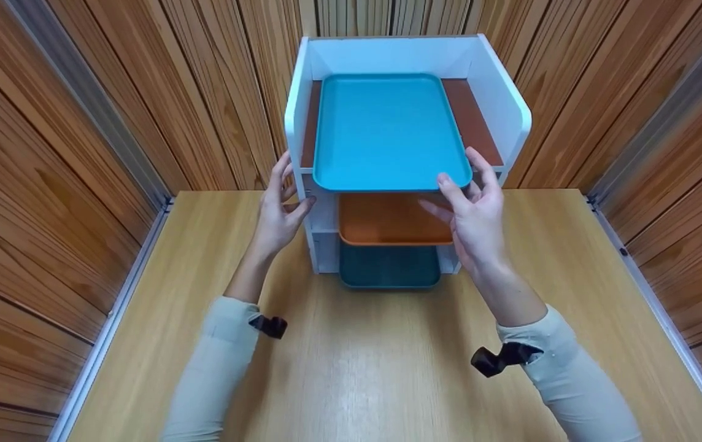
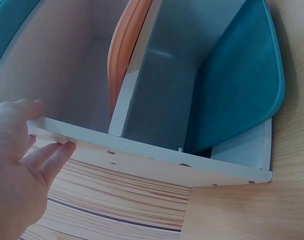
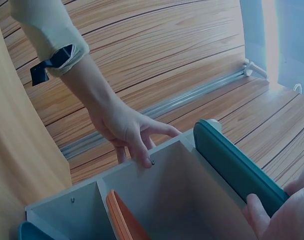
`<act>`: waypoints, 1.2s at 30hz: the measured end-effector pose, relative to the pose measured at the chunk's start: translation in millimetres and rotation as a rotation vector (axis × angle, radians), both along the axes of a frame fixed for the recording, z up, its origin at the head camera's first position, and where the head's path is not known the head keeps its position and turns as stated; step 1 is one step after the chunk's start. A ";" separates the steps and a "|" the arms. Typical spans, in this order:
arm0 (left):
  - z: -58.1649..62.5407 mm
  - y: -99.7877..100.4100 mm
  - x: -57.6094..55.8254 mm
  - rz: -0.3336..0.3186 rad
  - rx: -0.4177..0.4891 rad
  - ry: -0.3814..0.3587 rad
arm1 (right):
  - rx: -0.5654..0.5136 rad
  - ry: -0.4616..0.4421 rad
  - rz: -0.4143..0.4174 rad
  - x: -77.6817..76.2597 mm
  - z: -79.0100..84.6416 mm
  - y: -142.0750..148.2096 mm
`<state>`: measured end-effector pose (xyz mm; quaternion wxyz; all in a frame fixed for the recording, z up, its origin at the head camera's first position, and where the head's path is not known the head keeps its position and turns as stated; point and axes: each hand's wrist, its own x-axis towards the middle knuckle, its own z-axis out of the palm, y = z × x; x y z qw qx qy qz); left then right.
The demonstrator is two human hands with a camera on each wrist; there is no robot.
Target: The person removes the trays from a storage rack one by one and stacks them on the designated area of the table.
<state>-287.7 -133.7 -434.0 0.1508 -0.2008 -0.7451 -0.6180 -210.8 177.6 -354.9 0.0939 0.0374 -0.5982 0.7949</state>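
A white three-level shelf rack stands on the table, a tray on each level. The blue tray lies on the brown top board, its front edge jutting past it. With thumb and forefinger, my right hand holds this tray's front right corner. My left hand grips the rack's left side panel, thumb on the inner face and fingers outside. An orange tray sits on the middle level, and a dark teal tray at the bottom sticks out in front.
The wooden table stretches in front of the rack. Wood-grain walls enclose the back and both sides, with metal rails along the table's side edges. A black wrist camera is worn on each sleeve.
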 end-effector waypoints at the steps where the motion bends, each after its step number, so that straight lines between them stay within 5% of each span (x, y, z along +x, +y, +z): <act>1: -0.4 0.0 -0.3 -0.001 -0.002 0.001 | -0.009 -0.003 -0.004 -0.4 0.4 -0.8; 13: -0.9 -0.8 2.4 0.002 -0.026 0.006 | -0.163 -0.025 -0.003 8.1 5.3 -3.7; 23: 2.6 -1.6 1.3 0.002 -0.026 -0.025 | -0.219 0.034 -0.125 9.9 6.3 -7.1; 36: -0.2 -0.6 1.0 0.002 -0.031 -0.001 | -0.288 0.070 -0.188 24.9 2.6 10.2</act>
